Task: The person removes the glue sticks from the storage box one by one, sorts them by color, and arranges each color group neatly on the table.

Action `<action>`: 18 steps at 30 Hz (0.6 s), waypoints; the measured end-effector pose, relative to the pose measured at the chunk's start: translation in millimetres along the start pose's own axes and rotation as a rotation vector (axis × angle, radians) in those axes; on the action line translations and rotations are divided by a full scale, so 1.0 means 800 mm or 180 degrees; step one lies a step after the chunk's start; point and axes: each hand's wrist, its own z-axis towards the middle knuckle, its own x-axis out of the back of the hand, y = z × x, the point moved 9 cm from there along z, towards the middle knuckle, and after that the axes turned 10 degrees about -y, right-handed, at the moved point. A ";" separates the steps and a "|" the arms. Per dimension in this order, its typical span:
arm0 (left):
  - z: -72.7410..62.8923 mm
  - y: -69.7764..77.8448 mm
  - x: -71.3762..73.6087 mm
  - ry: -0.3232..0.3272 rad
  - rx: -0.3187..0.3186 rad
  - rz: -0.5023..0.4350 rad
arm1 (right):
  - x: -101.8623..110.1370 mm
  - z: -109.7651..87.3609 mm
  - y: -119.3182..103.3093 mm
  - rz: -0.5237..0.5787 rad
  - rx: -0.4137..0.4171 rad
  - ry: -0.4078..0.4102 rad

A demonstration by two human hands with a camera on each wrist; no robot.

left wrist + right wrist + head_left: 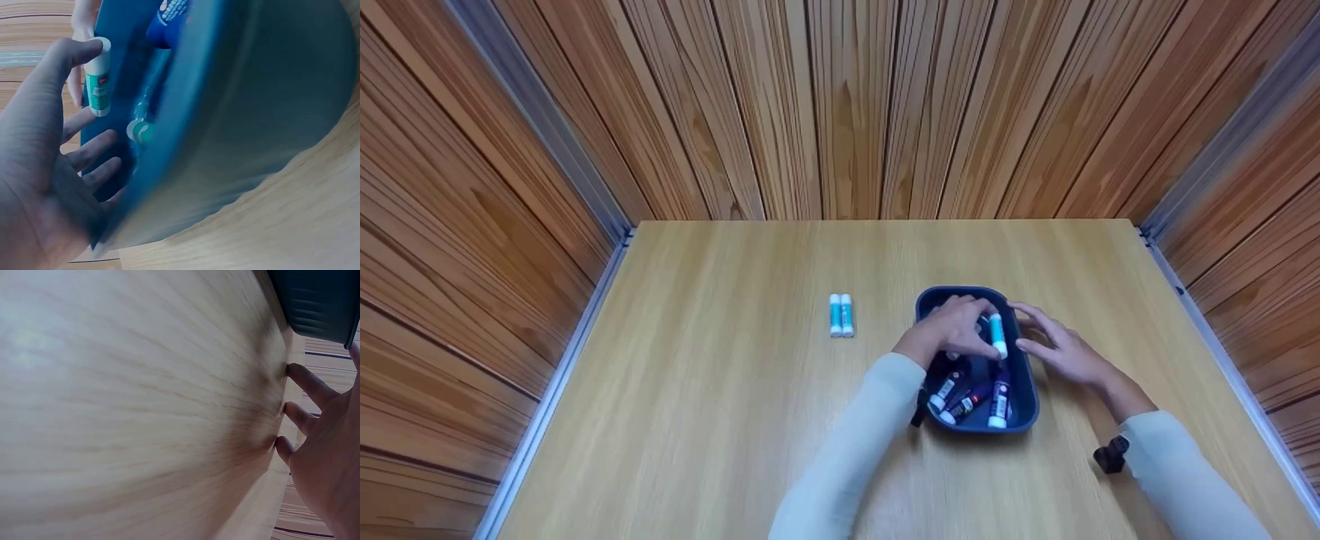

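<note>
Over the dark blue bin (pixel 1030 409) my left hand (pixel 960 326) pinches a white-and-teal glue stick (pixel 997 335) by its ends, the thumb on the white cap (pixel 100 45) in the left wrist view. The other fingers of that hand spread loosely inside the bin. Another glue stick (pixel 140 131) lies below them, partly hidden by the wall. My right hand (pixel 1061 349) is at the bin's right side, fingers extended, holding nothing; in the right wrist view its lower fingertips (pixel 279 441) are at the tabletop. Whether it touches the rim is hard to tell.
Several dark purple-and-white sticks (pixel 1000 397) lie in the near part of the bin. Two teal-and-white glue sticks (pixel 841 315) lie side by side on the wooden table (pixel 720 375), left of the bin. Wood-panelled walls (pixel 847 112) enclose the table's back and sides.
</note>
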 end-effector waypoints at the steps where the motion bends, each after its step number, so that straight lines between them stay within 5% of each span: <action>1: -0.002 0.001 0.002 0.0026 -0.0024 -0.0016 | -0.001 0.000 0.000 0.0002 0.0002 -0.0002; 18: -0.020 -0.012 0.027 0.0073 -0.0152 -0.0171 | -0.003 0.000 0.002 0.0022 -0.0027 -0.0010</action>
